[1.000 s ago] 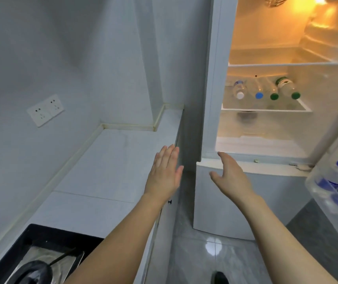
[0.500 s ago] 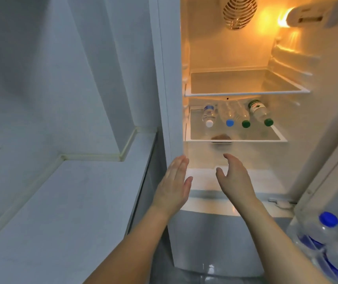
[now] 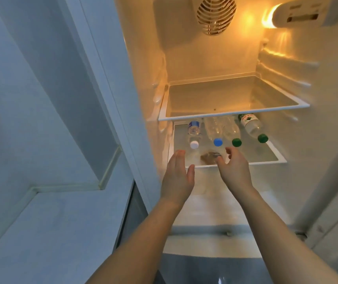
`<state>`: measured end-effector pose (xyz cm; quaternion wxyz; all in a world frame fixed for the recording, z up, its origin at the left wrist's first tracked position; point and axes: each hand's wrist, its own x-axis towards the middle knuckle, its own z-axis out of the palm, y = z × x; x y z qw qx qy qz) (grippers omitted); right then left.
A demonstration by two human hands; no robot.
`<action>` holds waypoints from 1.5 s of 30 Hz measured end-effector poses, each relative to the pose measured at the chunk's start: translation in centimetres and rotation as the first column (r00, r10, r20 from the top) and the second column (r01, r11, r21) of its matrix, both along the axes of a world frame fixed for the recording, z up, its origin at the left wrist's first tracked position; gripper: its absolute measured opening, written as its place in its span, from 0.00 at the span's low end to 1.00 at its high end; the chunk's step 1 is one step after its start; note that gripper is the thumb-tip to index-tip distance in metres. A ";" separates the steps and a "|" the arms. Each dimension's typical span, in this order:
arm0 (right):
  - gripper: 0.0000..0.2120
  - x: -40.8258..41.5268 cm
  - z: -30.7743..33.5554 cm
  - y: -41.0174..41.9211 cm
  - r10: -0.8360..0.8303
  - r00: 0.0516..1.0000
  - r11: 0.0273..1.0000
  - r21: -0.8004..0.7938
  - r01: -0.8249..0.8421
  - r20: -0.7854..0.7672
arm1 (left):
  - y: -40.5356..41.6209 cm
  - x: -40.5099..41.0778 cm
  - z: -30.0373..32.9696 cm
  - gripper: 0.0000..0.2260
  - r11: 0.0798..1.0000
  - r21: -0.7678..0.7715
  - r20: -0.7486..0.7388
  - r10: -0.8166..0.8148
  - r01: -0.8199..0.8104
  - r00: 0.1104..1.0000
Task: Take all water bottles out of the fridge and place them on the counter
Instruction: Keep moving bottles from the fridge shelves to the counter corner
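The fridge (image 3: 141,99) stands open, its interior lit warm yellow by the lamp (image 3: 270,16) in the upper corner, with a round fan grille (image 3: 216,14) on the back wall. Inside the fridge the upper glass shelf (image 3: 233,115) holds nothing visible; the lower glass shelf (image 3: 278,158) beneath it carries four water bottles lying on their sides, caps pointing outward. From the fridge's hinge-free side wall inward they run: the white-capped bottle (image 3: 193,132), the blue-capped bottle (image 3: 214,130), the first green-capped bottle (image 3: 231,131) — these two lie just beside each other, seemingly touching — and the labelled green-capped bottle (image 3: 251,126), angled a little apart.

Both hands reach toward the lower shelf's front edge. The left hand (image 3: 177,177) has straight fingers held together, thumb apart, and grips nothing; its fingertips sit just below the white cap. The right hand (image 3: 234,171) is loosely spread, fingers slightly bent, also holding nothing — its fingertips lie near the first green cap without touching it. A brownish smudge (image 3: 209,157) shows on the shelf between the hands.

The pale counter (image 3: 51,232) lies beside the fridge, against the tiled wall (image 3: 20,99).
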<state>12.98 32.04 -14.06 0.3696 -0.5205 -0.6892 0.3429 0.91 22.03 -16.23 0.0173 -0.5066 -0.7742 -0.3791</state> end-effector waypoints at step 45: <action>0.14 -0.8 4.3 6.7 -0.120 0.967 0.928 0.322 0.189 -0.223 | 8.3 -1.5 6.7 0.07 0.918 0.371 0.154 0.092 -0.144 0.984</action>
